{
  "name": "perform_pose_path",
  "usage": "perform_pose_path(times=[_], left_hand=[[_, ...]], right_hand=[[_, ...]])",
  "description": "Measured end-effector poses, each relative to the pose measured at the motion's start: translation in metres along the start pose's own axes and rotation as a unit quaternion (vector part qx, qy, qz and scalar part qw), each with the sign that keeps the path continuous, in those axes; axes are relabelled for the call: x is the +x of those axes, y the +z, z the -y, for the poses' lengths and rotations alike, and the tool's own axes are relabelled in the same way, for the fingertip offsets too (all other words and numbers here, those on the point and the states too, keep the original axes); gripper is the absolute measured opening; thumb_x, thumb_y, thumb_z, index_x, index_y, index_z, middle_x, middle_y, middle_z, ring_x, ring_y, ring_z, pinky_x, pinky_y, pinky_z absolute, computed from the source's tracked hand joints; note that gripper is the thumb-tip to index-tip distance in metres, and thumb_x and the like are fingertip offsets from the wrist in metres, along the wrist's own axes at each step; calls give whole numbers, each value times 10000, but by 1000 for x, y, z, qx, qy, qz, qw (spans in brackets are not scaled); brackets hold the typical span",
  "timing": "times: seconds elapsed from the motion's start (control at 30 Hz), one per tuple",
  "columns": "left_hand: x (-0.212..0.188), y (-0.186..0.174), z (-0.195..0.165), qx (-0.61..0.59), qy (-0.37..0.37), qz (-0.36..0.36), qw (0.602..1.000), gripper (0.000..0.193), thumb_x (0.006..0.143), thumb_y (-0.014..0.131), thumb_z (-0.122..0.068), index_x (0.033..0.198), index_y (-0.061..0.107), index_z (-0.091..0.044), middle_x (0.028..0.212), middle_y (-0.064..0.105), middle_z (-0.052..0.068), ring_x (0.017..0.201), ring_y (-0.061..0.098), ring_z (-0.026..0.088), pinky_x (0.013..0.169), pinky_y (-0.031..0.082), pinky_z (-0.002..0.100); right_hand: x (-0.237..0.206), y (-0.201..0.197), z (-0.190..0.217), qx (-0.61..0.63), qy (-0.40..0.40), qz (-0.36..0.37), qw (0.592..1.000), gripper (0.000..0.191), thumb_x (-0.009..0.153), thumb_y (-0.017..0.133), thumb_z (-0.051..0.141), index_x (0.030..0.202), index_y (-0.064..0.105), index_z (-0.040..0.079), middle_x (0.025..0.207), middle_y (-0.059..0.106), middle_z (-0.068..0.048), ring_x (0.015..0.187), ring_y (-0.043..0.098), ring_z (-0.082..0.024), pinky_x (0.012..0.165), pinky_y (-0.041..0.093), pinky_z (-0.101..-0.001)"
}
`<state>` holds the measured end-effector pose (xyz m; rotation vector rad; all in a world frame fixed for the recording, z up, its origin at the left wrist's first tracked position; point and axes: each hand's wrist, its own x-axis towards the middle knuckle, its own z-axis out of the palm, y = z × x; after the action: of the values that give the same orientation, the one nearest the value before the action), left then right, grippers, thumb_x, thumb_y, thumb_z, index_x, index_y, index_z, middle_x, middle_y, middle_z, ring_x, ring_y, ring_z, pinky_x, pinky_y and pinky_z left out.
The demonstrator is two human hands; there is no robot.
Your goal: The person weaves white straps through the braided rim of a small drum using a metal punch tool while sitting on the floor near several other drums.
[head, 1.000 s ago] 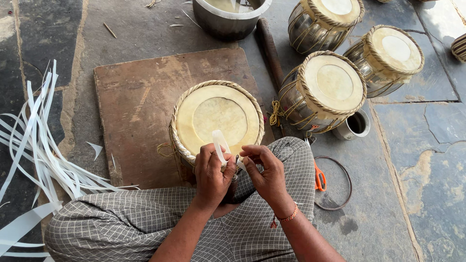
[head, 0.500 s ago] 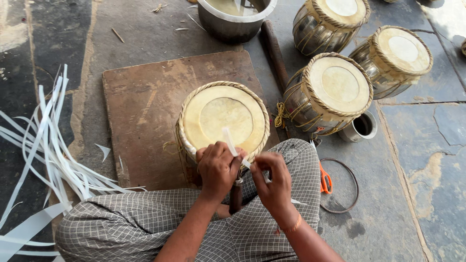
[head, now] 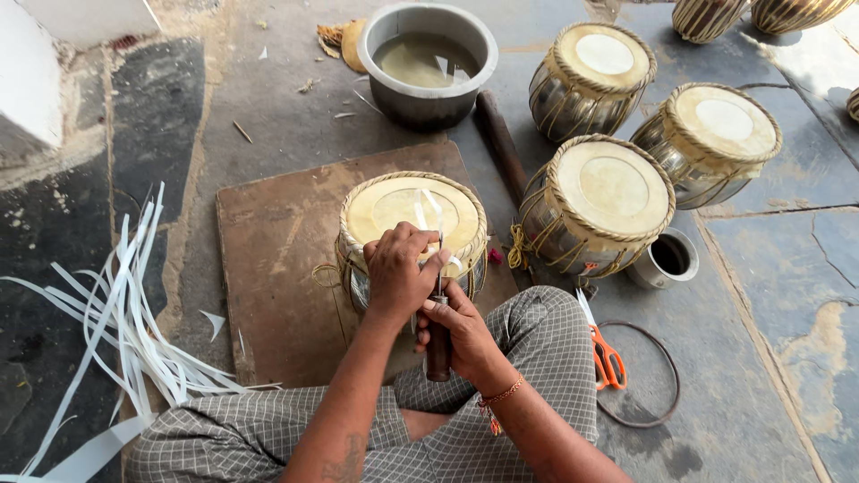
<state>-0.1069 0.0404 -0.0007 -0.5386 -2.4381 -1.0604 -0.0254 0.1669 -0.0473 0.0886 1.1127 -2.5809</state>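
A small drum [head: 398, 210] with a pale skin head and braided rim stands on a brown wooden board [head: 277, 259] in front of my crossed legs. My left hand [head: 400, 273] rests on the drum's near rim and pinches a thin white strip [head: 428, 207] that curls up over the skin. My right hand [head: 458, 333] grips a tool with a dark wooden handle [head: 438, 351], its thin metal shaft pointing up at the rim next to my left fingers.
Three more drums [head: 608, 201] [head: 716, 134] [head: 595, 76] stand to the right. A metal bowl of murky liquid [head: 429, 63] sits behind, a dark wooden stick [head: 499, 148] beside it. Orange scissors [head: 604, 353], a wire ring [head: 658, 376], a small cup [head: 664, 259] lie right; white strips [head: 116, 331] left.
My view has tilted so more of the far ground shows. Both hands have stayed at the drum's near rim; the right hand now holds the tool upright against the rim.
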Motion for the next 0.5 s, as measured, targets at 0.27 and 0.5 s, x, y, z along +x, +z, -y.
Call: perform_pose_path(times=[0.27, 0.5], left_hand=[[13, -3, 35, -4, 17, 15, 1000, 323, 803, 818, -327, 1110, 803, -226, 985, 630, -11, 967, 566, 193, 884, 327, 386], [2, -6, 23, -3, 30, 31, 999, 174, 846, 811, -306, 1005, 829, -237, 902, 618, -43, 915, 546, 188, 870, 321, 374]], right_hand=[[-39, 12, 15, -653, -179, -106, 728, 460, 988, 621, 158, 1398, 458, 28, 1154, 631, -187, 1029, 666, -306, 863, 542, -416], [-159, -37, 32, -663, 63, 36, 745, 327, 920, 686, 148, 1243, 646, 121, 964, 631, -93, 852, 695, -203, 769, 585, -353]])
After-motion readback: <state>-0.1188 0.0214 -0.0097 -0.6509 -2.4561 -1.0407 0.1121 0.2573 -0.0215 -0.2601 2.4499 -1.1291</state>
